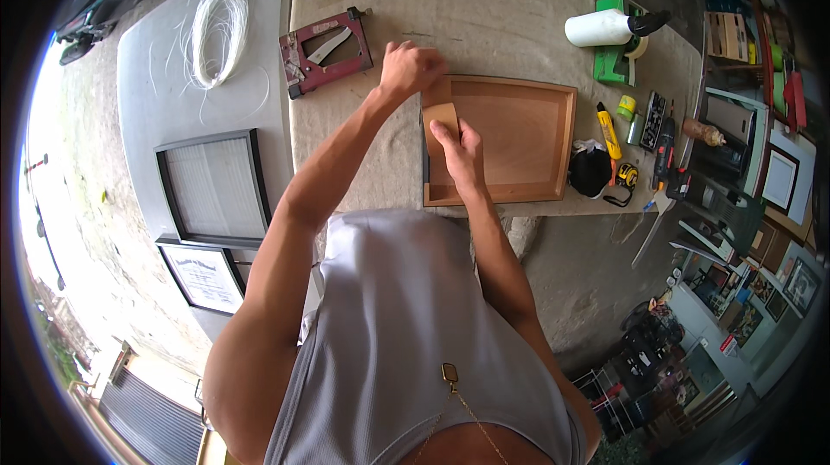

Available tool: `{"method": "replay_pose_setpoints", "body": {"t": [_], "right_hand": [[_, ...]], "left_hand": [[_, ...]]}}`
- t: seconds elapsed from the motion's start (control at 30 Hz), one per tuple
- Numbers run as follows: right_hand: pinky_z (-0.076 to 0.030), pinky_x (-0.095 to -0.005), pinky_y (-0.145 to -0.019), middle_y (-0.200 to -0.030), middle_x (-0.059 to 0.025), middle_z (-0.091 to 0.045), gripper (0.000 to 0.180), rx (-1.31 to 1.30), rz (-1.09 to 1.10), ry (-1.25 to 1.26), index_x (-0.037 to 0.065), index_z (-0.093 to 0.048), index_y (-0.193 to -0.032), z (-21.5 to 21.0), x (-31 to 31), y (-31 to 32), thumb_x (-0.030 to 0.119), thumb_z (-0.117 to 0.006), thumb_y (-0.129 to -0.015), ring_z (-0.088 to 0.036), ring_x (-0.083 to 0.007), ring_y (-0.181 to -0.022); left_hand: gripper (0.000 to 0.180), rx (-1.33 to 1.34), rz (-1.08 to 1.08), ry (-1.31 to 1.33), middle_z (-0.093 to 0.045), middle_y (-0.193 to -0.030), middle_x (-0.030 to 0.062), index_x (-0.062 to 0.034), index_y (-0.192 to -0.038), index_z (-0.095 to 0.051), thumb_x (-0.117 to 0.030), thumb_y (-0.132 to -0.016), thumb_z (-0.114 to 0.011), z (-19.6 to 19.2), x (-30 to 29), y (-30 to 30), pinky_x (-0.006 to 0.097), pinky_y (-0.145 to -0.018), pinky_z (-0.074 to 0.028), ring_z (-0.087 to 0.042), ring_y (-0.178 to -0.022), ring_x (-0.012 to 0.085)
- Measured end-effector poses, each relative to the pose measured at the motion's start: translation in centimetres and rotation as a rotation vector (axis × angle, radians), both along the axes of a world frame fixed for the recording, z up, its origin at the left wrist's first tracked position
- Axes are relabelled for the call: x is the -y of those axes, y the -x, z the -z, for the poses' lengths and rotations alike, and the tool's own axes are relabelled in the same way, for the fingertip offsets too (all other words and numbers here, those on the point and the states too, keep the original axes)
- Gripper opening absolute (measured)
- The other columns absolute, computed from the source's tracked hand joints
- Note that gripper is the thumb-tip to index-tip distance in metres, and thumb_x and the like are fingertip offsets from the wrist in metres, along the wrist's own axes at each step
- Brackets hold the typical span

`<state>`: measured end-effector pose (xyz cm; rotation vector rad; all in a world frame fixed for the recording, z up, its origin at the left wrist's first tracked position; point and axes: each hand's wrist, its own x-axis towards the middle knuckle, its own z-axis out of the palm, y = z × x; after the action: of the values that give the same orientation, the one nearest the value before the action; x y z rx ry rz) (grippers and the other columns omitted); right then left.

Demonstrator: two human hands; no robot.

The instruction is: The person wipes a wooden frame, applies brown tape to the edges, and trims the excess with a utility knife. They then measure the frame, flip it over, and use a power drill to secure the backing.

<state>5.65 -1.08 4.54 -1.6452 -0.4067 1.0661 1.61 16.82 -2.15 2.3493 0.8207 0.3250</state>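
Note:
A shallow wooden frame [574, 132] with a brown backing panel lies on the cloth-covered table in front of me. Along its left side runs a strip of brown tape [437, 95]. My right hand [465, 154] grips the tape's wider near part, thumb on top and fingers beneath. At the frame's far left corner, my left hand [410, 69] has curled fingers at the strip's far end; the fingertips are slightly blurred. Just left of that hand lies a dark red clamp-like frame tool [327, 50] with a metal blade inside.
A white bottle [598, 28] lies by a green tape dispenser [612, 63] at far right. Nearer are a yellow cutter [609, 130], a tape measure [627, 175] and a black bundle [590, 171]. On the grey left table are coiled white strands [214, 37] and black picture frames [213, 184].

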Motion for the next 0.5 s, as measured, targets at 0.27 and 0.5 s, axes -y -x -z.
{"method": "replay_pose_setpoints", "body": {"t": [0.27,0.5], "right_hand": [[-0.045,-0.0269,-0.066,-0.074,0.0005,-0.063,0.042,0.254,-0.206,0.264,-0.001,-0.067,-0.084,-2.3,0.9,0.0,0.041,-0.070,-0.082,-0.055,-0.0093,-0.068],[-0.047,-0.0299,-0.066,-0.071,-0.0049,-0.066,0.042,-0.061,-0.298,0.382,-0.001,-0.067,-0.080,-2.5,6.3,1.3,0.041,-0.071,-0.080,-0.060,-0.0133,-0.069]], "left_hand": [[0.054,-0.353,0.246,-0.142,-0.067,-0.073,0.0098,-0.0111,-0.075,-0.071,-0.054,-0.091,-0.042,-0.3,0.5,-5.6,0.039,-0.072,-0.045,-0.065,-0.075,0.0261],[0.061,-0.488,0.192,-0.146,-0.068,-0.081,0.0087,-0.0121,-0.086,-0.070,-0.060,-0.093,-0.032,-1.6,0.8,-5.5,0.039,-0.077,-0.044,-0.064,-0.081,0.0243]]}}
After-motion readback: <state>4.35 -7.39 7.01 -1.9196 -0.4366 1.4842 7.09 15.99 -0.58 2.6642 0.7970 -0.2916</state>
